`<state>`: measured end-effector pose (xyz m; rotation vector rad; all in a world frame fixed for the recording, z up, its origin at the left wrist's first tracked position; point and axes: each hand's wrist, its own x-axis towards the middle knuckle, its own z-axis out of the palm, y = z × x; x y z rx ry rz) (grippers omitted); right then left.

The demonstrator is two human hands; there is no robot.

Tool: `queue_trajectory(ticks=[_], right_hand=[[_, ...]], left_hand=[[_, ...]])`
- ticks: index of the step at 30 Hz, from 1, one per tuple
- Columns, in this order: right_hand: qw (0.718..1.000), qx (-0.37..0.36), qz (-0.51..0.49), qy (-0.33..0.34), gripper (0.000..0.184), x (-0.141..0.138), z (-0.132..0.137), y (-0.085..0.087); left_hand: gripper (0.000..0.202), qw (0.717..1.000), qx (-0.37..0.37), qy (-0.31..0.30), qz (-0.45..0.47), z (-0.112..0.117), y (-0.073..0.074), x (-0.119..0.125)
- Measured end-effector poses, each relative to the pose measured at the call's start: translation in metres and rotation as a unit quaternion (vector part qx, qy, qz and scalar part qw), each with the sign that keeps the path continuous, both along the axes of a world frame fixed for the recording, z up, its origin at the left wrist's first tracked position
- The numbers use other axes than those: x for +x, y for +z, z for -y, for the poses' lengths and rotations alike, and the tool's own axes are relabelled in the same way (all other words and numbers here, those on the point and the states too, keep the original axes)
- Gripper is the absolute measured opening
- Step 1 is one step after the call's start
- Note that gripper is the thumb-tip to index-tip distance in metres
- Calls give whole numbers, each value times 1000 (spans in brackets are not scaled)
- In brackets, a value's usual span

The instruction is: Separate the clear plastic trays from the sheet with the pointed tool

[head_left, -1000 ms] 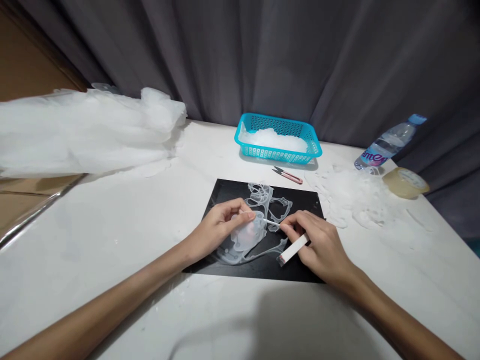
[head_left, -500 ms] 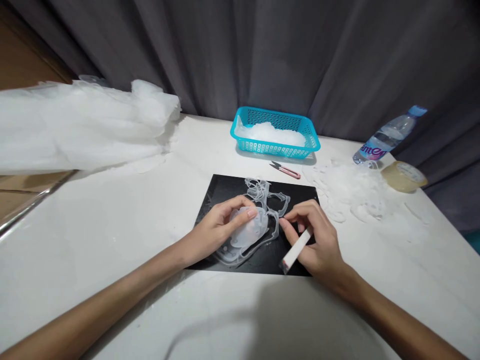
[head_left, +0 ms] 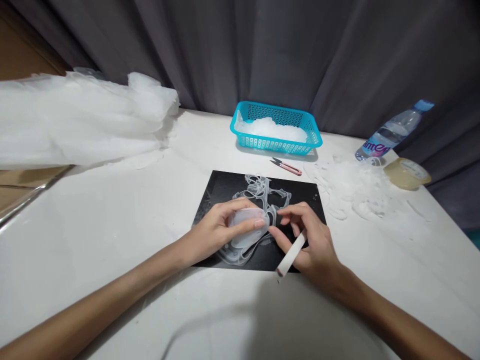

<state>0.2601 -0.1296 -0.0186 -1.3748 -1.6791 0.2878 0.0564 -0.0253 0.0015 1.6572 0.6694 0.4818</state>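
Observation:
A black mat (head_left: pixel 225 187) lies on the white table. On it is a translucent plastic piece (head_left: pixel 245 222) with a tangle of clear trimmed strips (head_left: pixel 262 192) trailing away from it. My left hand (head_left: pixel 221 227) is closed over the plastic piece, thumb and fingers pinching it. My right hand (head_left: pixel 309 240) grips a small white craft knife (head_left: pixel 290 255), its fingertips right at the piece's right edge beside my left thumb.
A turquoise basket (head_left: pixel 277 142) with white plastic pieces stands behind the mat. Pink snips (head_left: pixel 287 166) lie before it. Loose clear scraps (head_left: pixel 352 187), a tape roll (head_left: pixel 407 172) and a water bottle (head_left: pixel 392 135) are at right. Bulky white plastic sheeting (head_left: pixel 78 117) fills the left.
My right hand has moved left, closing in on the plastic piece. The left hand has turned the piece slightly and closed tighter over it. The camera has shifted a little.

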Motion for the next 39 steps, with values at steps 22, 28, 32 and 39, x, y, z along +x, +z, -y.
queue_trajectory(ticks=[22,28,32,39], right_hand=[[996,-64,-40,40,11,5,0,2],[999,-43,24,4,26,7,0,-2],[994,-47,92,24,36,9,-1,1],[989,-1,76,129,18,32,-10,13]], left_hand=[[32,998,-28,-37,-36,5,3,-2],[28,999,-36,-24,-28,2,-1,-1],[36,997,-57,-41,-29,5,3,-4],[32,987,129,-3,-98,-9,4,-23]])
